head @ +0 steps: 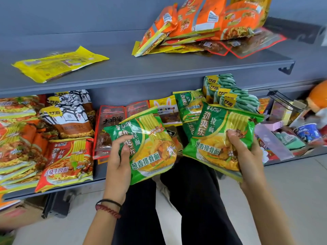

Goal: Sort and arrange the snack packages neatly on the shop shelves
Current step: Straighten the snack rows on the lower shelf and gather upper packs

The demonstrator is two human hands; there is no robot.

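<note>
Currently, the left hand [117, 161] grips one green noodle packet [152, 156] and the right hand [247, 156] grips a second packet [212, 138], both held before the lower shelf [100, 174]. Packets are probably light, slippery and brittle inside: hold by the edges without squeezing.

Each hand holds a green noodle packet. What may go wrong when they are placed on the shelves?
1. The left hand grips the left green packet only at its edge; it may slip.
2. The red noodle packet lies at the lower shelf's front edge; a push could knock it off.
3. The orange packets on the upper shelf lie in a loose heap; a bump may spill them.
</note>
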